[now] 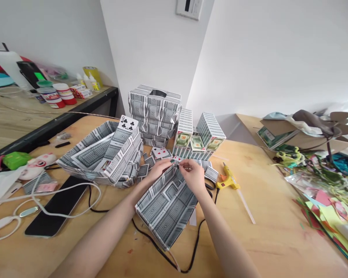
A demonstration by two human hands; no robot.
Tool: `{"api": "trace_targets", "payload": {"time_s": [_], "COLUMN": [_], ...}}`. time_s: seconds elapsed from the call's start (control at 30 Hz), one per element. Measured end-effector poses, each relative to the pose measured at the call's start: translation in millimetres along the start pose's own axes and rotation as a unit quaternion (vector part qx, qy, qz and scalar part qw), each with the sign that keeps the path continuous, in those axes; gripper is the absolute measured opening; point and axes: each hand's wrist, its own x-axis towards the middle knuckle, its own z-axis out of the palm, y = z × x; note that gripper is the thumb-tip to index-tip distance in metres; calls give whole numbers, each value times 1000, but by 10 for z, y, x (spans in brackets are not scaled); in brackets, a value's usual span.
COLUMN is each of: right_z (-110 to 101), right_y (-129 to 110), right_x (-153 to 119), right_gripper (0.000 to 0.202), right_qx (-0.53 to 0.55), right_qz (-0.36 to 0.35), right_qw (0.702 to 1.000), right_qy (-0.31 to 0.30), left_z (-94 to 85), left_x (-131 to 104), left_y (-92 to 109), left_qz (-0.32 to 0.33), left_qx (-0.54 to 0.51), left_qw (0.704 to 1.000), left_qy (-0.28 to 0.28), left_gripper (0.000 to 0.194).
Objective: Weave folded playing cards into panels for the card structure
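Observation:
An open tray made of grey-backed playing cards (168, 208) lies tilted on the table in front of me. At its far edge, my left hand (162, 168) has its fingers closed on the rim from the left. My right hand (193, 176) pinches at the same far edge from the right, its fingertips close to those of the left. What lies between the fingertips is too small to make out. Loose cards (160, 153) are scattered just beyond the hands. A yellow glue gun (228, 180) lies to the right of my right hand.
A larger card tray (84, 173) stands at left, and a card-built box (153, 112) behind. Stacked card packs (183, 133) stand beside it. A phone (56, 212), white cable and scissors (5, 224) lie at left; coloured scraps (327, 216) at right. A black cord runs round the tray.

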Motion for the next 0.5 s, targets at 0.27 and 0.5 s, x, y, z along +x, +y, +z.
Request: {"api": "trace_targets", "payload": {"time_s": [0.27,0.5], "right_z": [13,18], "right_y": [-28,-87], "right_x": [18,27], "right_gripper": [10,14], "right_qx": [-34,-51], "right_qz": [-28,-16], "right_qw": [999,998], "right_qy": [-5,36], "left_z": [87,124], "left_x": [-10,-60], "left_y": [-185,-113], "left_qz": [-2,-2], "left_qx": [-12,-76], "left_qw": [999,996], "left_qy": [49,46], "left_gripper": [27,17]}}
